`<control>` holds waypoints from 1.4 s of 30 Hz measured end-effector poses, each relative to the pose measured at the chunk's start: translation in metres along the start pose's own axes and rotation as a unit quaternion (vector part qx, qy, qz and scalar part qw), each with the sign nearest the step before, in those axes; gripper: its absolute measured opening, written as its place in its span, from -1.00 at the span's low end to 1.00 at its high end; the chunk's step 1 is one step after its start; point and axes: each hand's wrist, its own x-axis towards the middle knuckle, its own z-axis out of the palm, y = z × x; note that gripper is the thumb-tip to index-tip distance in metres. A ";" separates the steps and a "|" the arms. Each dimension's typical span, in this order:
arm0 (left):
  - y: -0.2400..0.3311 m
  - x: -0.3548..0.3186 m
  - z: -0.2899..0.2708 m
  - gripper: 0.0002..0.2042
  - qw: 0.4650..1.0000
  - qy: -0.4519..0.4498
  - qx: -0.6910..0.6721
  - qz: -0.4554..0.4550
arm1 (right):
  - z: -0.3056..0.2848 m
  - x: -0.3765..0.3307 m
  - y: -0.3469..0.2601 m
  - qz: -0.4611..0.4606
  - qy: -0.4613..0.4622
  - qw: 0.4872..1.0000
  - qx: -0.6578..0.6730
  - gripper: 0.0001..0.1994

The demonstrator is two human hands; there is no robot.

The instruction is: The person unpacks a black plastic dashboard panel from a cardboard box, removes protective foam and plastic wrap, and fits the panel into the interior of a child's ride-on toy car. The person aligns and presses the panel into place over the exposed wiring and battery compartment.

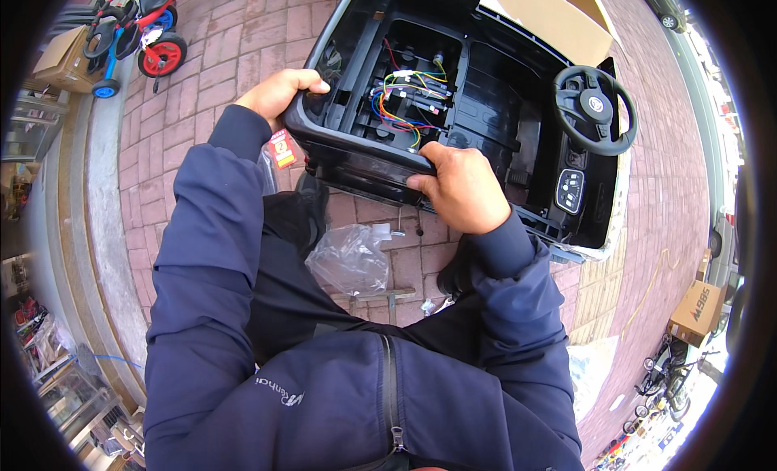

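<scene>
As the black toy-car body (490,107) sits at 1 o'clock, steering wheel (595,107) at 2, right hand (469,189) nearer centre at 2, closed on the near rim, left hand (275,93) at 11, clasping the left corner, fingertips partly hidden, coloured wires (405,91) at 12

toy car (492,107) is black; wires (394,119) vary (yellow, red).
</scene>
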 end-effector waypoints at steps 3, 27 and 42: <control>-0.003 0.003 0.000 -0.76 1.000 -0.003 0.001 0.000 | 0.001 0.001 0.001 0.006 0.001 1.000 -0.005 -0.69; -0.002 0.017 0.005 -0.77 0.987 0.026 0.148 0.060 | 0.011 0.021 -0.027 0.054 -0.011 0.978 -0.202 -0.64; -0.010 0.022 -0.006 -0.78 0.991 0.056 0.110 0.060 | -0.002 0.040 -0.046 0.011 -0.042 0.969 -0.243 -0.57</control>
